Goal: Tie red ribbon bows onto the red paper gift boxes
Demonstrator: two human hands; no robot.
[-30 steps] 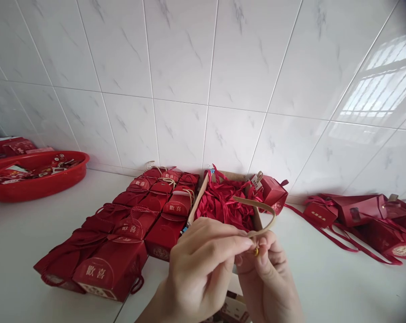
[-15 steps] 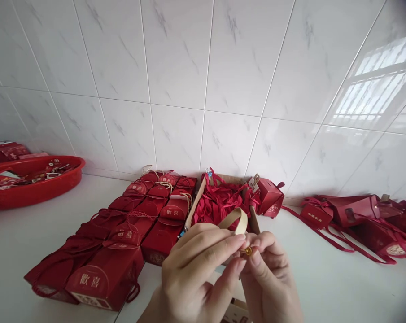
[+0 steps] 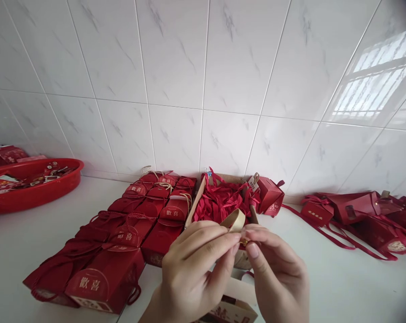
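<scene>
A looped beige ribbon (image 3: 235, 220) rises from between the fingers of my left hand (image 3: 199, 264), which are pinched on it. A small gold-coloured piece (image 3: 244, 242) sits at the fingertips of both hands. My right hand (image 3: 277, 269) pinches at that piece from the right, thumb below and fingers above. The fingers hide much of it. Under the hands, a cream box with red print (image 3: 234, 312) shows in part.
Rows of red gift boxes (image 3: 105, 278) stand at the left. Behind the hands is a cardboard box (image 3: 196, 202) of red ribbons (image 3: 221, 199). A red basin (image 3: 37, 197) lies far left, and more red boxes (image 3: 351, 208) at the right. A tiled wall (image 3: 176, 67) stands behind.
The fingers of my right hand have shifted on the gold-coloured piece. More of the cream box shows below, between my hands.
</scene>
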